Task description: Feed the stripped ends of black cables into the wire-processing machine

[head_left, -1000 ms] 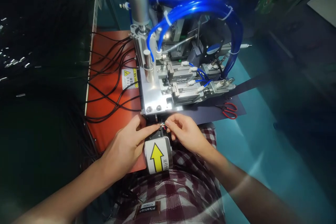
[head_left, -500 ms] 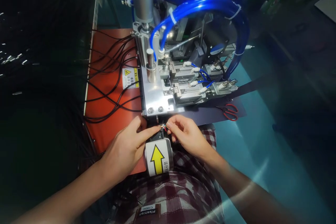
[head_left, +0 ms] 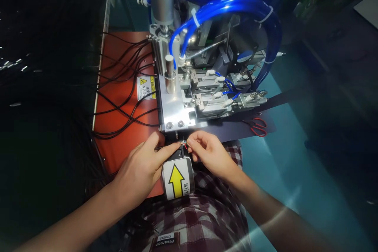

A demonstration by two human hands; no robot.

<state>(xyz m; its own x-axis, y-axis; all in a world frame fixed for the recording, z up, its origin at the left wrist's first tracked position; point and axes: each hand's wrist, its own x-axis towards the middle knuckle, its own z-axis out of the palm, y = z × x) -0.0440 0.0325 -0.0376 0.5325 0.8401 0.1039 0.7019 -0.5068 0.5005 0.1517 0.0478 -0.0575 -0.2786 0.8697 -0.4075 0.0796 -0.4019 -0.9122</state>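
Small thin coloured wires (head_left: 184, 143), red among them, sit at the front edge of the machine (head_left: 183, 104). My right hand (head_left: 208, 151) pinches them between thumb and forefinger. From the other side, the outstretched thumb of my left hand (head_left: 141, 161) touches the wire ends. Its forefinger is held apart from the thumb, close to the machine's front corner; the other fingers are mostly hidden. Just below the fingertips is a white label (head_left: 168, 189) with a yellow arrow, on a rounded block at the machine's front.
Black cables (head_left: 130, 114) run across the orange panel (head_left: 118, 149) on the left. Blue air hoses (head_left: 230, 2) arch over the metal cylinders. Red-handled scissors (head_left: 259, 126) lie on the dark plate to the right. My checked clothing (head_left: 203, 220) is close below.
Both hands stay nearly in place at the wires, with only tiny finger shifts. The view has moved very slightly.
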